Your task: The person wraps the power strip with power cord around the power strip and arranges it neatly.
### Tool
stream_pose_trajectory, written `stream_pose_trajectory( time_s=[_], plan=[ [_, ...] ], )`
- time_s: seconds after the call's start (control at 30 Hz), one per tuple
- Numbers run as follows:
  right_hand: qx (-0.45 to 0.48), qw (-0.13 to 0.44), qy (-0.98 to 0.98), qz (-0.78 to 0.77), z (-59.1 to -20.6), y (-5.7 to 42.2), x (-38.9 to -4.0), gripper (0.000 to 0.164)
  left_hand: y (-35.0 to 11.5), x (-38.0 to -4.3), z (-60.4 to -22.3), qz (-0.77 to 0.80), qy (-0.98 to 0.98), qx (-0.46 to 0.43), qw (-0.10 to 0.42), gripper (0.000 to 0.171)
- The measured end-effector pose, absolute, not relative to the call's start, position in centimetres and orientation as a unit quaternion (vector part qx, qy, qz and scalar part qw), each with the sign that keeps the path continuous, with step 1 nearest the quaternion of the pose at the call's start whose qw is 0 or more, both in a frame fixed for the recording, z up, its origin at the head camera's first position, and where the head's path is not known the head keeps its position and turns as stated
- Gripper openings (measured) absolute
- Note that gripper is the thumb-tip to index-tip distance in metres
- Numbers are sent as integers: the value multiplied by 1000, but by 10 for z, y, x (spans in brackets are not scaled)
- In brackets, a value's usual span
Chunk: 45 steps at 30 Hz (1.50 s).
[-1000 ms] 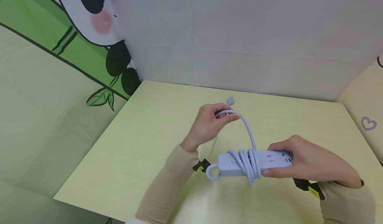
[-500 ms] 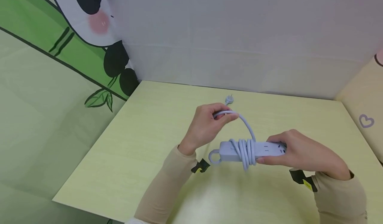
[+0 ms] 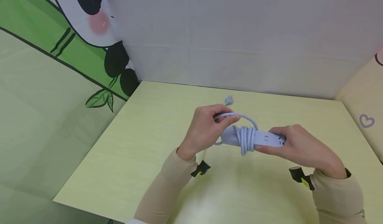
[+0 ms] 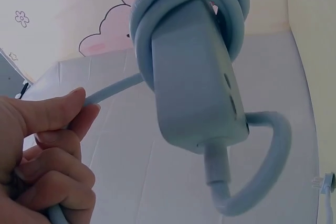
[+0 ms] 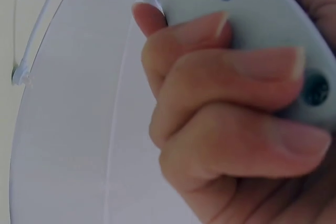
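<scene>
A white power strip point(image 3: 266, 138) hangs above the table, its cord point(image 3: 247, 140) wound in several turns round its middle. My right hand point(image 3: 302, 145) grips the socket end, with the fingers curled under its back in the right wrist view. Up and left of the strip, my left hand point(image 3: 206, 127) pinches the cord between thumb and fingers. From there the cord arches over to the wound turns. In the left wrist view, the strip's cord end point(image 4: 194, 87) and the bent cord leaving it face the camera. The plug point(image 3: 228, 100) lies on the table beyond the left hand.
The pale wooden table point(image 3: 134, 150) spreads beneath both hands. A grey-white cloth wall point(image 3: 239, 44) stands along its back edge, and a printed panel with green bamboo point(image 3: 86, 64) is at the left.
The right hand has raised the power strip up and left toward the left hand, tilting it. The cord arch between them is now shorter and flatter. The left hand has barely moved.
</scene>
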State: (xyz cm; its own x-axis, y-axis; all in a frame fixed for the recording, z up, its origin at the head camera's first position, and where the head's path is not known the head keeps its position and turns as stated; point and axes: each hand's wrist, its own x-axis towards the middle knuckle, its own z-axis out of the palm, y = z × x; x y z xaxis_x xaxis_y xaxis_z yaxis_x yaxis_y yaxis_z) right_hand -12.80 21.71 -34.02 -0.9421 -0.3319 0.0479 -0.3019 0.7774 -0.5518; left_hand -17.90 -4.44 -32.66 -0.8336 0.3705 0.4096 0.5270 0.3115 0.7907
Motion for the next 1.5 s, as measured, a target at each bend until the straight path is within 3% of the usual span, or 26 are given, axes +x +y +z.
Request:
stream_pose_trajectory(
  time_s=[0.27, 0.53, 0.93, 1.5],
  plan=[
    [-127, 4, 950, -285, -340, 220, -132, 32, -40, -169, -323, -514, -799, -302, 82, 11],
    [-71, -26, 954, -291, -337, 219, -134, 49, -37, -161, -323, -513, -780, -348, 83, 17],
    [-34, -107, 943, -313, -335, 218, -134, 41, -34, -160, -326, -503, -783, -359, 64, 20],
    [12, -134, 910, -392, -334, 223, -130, 36, -34, -180, -334, -546, -743, -379, -78, 27]
  ],
)
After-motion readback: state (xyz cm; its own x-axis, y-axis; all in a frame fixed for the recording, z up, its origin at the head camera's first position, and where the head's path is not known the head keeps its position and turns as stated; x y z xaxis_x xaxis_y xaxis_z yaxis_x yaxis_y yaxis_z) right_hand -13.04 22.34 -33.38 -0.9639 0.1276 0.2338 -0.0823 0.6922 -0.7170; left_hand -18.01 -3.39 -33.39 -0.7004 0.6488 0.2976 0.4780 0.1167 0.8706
